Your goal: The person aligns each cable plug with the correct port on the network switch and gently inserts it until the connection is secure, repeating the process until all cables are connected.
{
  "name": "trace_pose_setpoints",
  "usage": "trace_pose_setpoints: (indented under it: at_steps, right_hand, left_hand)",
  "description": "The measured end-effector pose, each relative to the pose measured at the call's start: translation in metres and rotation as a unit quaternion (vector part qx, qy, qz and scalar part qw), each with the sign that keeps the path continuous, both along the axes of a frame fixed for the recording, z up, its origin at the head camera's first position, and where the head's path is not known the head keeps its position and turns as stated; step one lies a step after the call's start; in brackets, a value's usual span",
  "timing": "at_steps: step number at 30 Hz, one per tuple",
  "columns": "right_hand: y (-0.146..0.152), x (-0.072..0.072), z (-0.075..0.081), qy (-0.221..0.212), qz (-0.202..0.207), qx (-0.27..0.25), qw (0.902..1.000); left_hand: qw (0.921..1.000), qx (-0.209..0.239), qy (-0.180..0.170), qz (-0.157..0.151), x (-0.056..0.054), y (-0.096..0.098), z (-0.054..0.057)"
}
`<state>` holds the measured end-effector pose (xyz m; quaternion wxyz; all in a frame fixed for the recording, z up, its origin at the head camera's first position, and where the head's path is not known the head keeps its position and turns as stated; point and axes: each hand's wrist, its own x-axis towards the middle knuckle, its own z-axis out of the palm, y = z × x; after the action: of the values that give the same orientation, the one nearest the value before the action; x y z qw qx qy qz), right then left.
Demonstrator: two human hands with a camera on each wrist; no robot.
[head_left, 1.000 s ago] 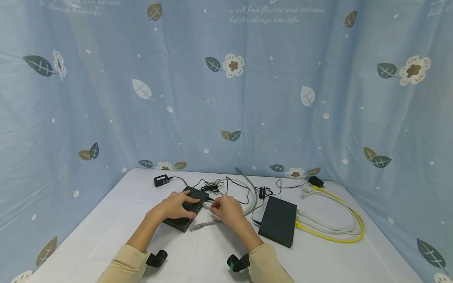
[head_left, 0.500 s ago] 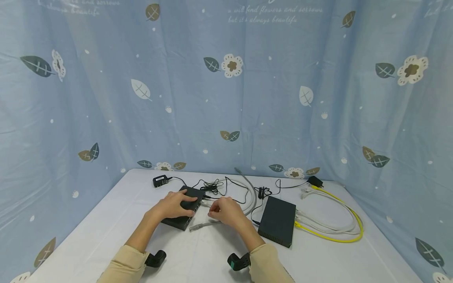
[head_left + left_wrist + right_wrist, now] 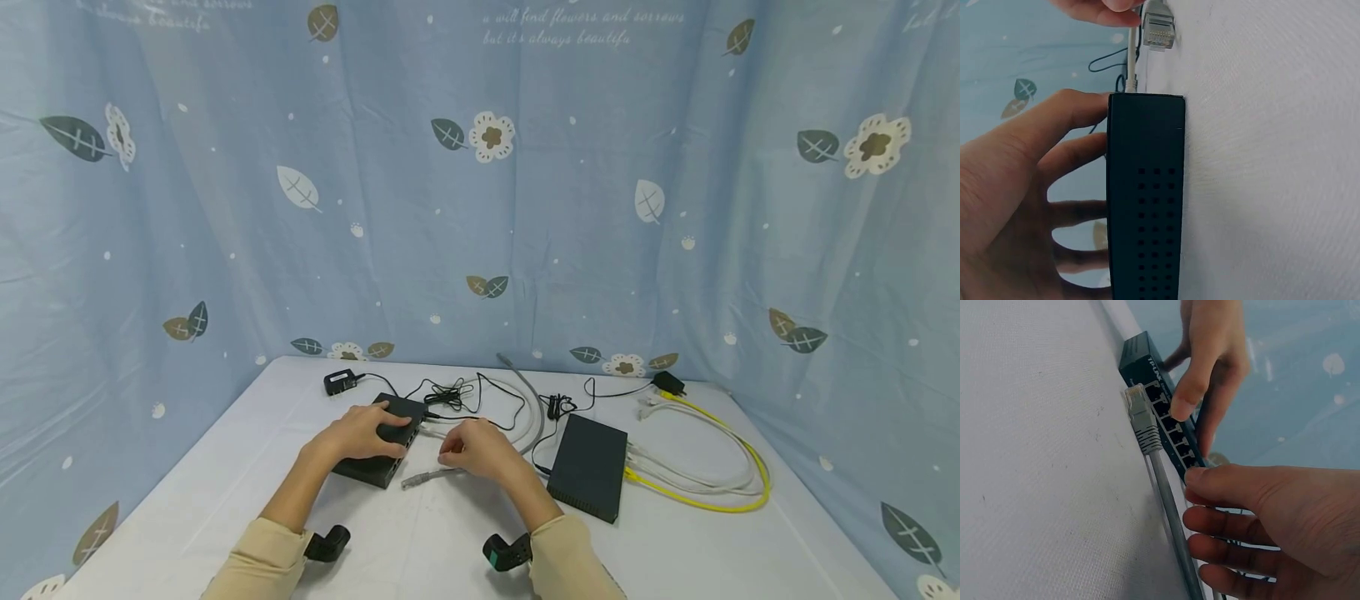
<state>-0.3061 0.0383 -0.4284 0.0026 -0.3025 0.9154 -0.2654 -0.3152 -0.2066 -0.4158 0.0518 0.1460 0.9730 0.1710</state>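
My left hand (image 3: 363,432) rests on a black TP-Link network switch (image 3: 369,468), its fingers spread over the top and the thumb by the port-side edge. In the left wrist view the fingertips press the top of the switch (image 3: 1146,134). A white network cable (image 3: 1132,59) runs into the port side. My right hand (image 3: 480,450) hovers just right of the ports, thumb and index finger close together; nothing shows between them. A grey network cable's clear plug (image 3: 1139,403) lies loose in front of the ports, beneath the right hand.
A second black switch (image 3: 588,467) sits to the right with white cables and a yellow cable (image 3: 763,475) plugged in. Black power adapters (image 3: 341,382) lie toward the back corners, with bundled black leads (image 3: 450,396) between. The blue curtain (image 3: 480,208) hangs behind the table.
The left hand has slid the switch a little to the left. The right hand has let go of the white cable's plug, which stays at the switch, and now stands apart from it.
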Motion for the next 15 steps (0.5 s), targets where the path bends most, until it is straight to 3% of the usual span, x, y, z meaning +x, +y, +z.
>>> trace_pose_setpoints:
  at_steps: [8, 15]
  right_hand:
    - [0.0000, -0.0022, -0.0013, -0.009, 0.034, 0.008, 0.9993]
    - [-0.0024, -0.0039, -0.0060, -0.041, 0.050, 0.011, 0.9978]
  left_hand:
    - [1.0000, 0.005, -0.001, -0.007, 0.0001, -0.0023, 0.0004]
    - [0.9998, 0.012, -0.002, -0.012, -0.0002, -0.0033, 0.0003]
